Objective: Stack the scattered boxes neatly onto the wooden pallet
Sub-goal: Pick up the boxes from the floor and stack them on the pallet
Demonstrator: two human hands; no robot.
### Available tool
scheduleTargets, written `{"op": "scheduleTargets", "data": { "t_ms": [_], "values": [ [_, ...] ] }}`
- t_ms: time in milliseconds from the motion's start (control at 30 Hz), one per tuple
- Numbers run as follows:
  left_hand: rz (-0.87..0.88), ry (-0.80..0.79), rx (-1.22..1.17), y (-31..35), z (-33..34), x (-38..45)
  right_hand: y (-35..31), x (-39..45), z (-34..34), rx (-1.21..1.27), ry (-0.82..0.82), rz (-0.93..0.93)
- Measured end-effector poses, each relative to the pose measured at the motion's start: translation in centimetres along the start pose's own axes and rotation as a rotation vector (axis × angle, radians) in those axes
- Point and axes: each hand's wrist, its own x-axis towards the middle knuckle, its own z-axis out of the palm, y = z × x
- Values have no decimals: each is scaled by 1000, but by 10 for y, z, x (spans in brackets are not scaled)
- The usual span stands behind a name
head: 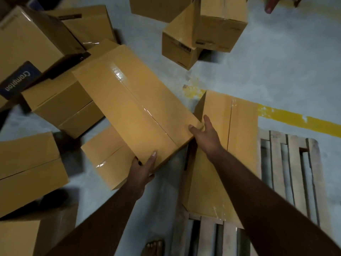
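Both hands, left hand (143,170) and right hand (204,133), clamp the long box (132,106); its ten-o'clock end could sag, slipping short of the pallet (291,174).

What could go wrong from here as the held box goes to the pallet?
1. Both hands, left and right, grip only the near end of the long box; it could tip or slip.
2. Its far end could knock the boxes beyond it.
3. A bare foot stands near the pallet; a dropped box could hit it.
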Motion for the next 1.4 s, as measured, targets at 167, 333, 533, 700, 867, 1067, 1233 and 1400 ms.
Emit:
{"op": "scheduleTargets", "data": {
  "t_ms": [167, 333, 533, 700, 867, 1067, 1233, 1400],
  "values": [
    [-62, 22, -146, 2, 0, 29, 1, 35, 26, -311, 5, 68],
    [-33, -40, -254, -10, -38, 5, -4, -10, 27, -397, 135, -190],
    [-4, -30, -272, -42, -94, -83, -6, -116, 26, -4, -77, -192],
    [1, 9, -264, -66, -100, -175, 11, -217, -9, 135, -62, -174],
    [28, 2, -213, -91, -98, -289, 43, -338, -65, 260, -82, -175],
    [49, -86, -55, -134, -68, -446, 104, -505, -154, 320, 16, -209],
    [121, -269, 177, -158, -26, -526, 149, -601, -236, 405, 129, -191],
    [164, -432, 277, -151, 32, -548, 174, -643, -286, 478, 316, -115]
  ]
}}
